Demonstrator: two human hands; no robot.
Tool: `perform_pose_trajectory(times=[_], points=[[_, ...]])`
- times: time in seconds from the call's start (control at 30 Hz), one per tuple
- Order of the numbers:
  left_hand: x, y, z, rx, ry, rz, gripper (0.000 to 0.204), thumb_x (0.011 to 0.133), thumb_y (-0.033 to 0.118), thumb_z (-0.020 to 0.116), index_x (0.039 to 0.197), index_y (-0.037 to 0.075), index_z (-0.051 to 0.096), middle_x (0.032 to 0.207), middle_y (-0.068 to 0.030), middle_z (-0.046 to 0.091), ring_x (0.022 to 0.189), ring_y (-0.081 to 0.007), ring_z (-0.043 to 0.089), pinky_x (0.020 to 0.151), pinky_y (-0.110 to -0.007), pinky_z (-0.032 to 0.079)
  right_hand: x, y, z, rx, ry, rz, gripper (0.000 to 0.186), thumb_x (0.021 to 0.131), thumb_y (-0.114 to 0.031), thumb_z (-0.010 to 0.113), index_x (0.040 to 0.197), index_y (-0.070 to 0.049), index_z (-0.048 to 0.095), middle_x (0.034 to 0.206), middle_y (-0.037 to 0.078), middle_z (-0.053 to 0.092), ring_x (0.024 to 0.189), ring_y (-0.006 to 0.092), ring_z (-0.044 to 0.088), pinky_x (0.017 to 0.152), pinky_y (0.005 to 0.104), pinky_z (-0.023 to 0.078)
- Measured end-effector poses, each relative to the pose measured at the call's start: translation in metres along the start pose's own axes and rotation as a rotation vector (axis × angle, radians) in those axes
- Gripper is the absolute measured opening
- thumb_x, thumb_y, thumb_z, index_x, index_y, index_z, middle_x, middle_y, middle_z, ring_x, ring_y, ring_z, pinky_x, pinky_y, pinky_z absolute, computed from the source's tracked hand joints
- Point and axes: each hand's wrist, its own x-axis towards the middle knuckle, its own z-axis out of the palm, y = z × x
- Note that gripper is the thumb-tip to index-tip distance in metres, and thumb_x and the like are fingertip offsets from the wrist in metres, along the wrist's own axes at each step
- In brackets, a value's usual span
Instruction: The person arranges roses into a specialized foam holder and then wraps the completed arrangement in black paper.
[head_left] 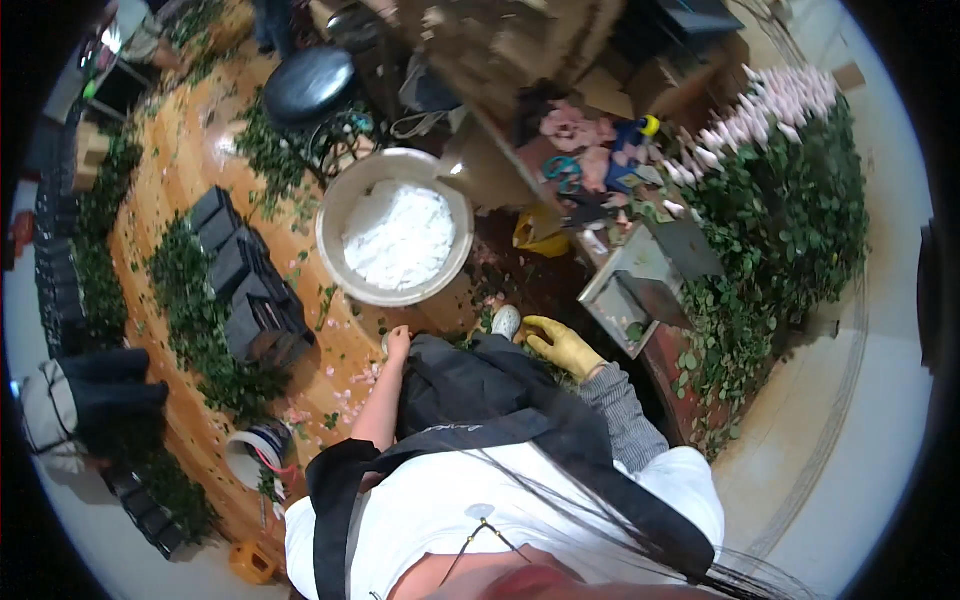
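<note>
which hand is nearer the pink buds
Right. In the picture, the yellow-gloved right hand is below and left of the pink buds; the bare left hand is farther left.

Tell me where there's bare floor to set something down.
Mostly bare: the wood floor between the two leafy rows at left, and the pale floor right of the heaped flowers. Crowded: around the black boxes and stool, where leaves lie thick; scraps litter the floor beside the bucket.

Moderate light, glare on floor (190, 135) and stool (308, 86). Top centre blurry. Heavy fisheye bend, corners black.
</note>
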Motion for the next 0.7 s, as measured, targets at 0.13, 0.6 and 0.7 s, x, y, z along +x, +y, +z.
perform_pose_trajectory(times=[0.13, 0.6, 0.7], points=[[-0.017, 0.090, 0.073, 0.216, 0.120, 0.251, 0.034, 0.100, 0.030, 0.058, 0.090, 0.001, 0.073, 0.077, -0.0098, 0.071, 0.073, -0.0198, 0.064, 0.074, -0.037, 0.052, -0.065, 0.010, -0.098, 0.416, 0.359, -0.229, 0.048, 0.103, -0.014, 0.065, 0.148, -0.002, 0.051, 0.135, 0.013, 0.067, 0.124, 0.0221, 0.063, 0.108, 0.0358, 0.047], [-0.088, 0.467, 0.375, 1.471, 0.102, 0.999, 0.062, 0.095, 0.049, 0.070, 0.146, 0.018, 0.053, 0.147, -0.0279, 0.048, 0.125, -0.0522, 0.052, 0.096, -0.059, 0.054, -0.098, 0.175, -0.168, 1.169, 1.068, -0.195, 0.036, 0.109, -0.011, 0.053, 0.144, -0.004, 0.055, 0.126, 0.010, 0.070, 0.116, 0.0199, 0.067, 0.103, 0.0352, 0.050], [-0.082, 0.479, 0.390, 1.555, 0.107, 0.751, 0.075, 0.097, 0.056, 0.067, 0.158, 0.026, 0.036, 0.158, -0.0283, 0.035, 0.137, -0.0533, 0.042, 0.099, -0.062, 0.053, -0.096, 0.182, -0.162, 0.717, 1.352, -0.103, 0.035, 0.104, -0.008, 0.058, 0.139, -0.003, 0.058, 0.121, 0.014, 0.073, 0.110, 0.0234, 0.070, 0.091, 0.0357, 0.056]])
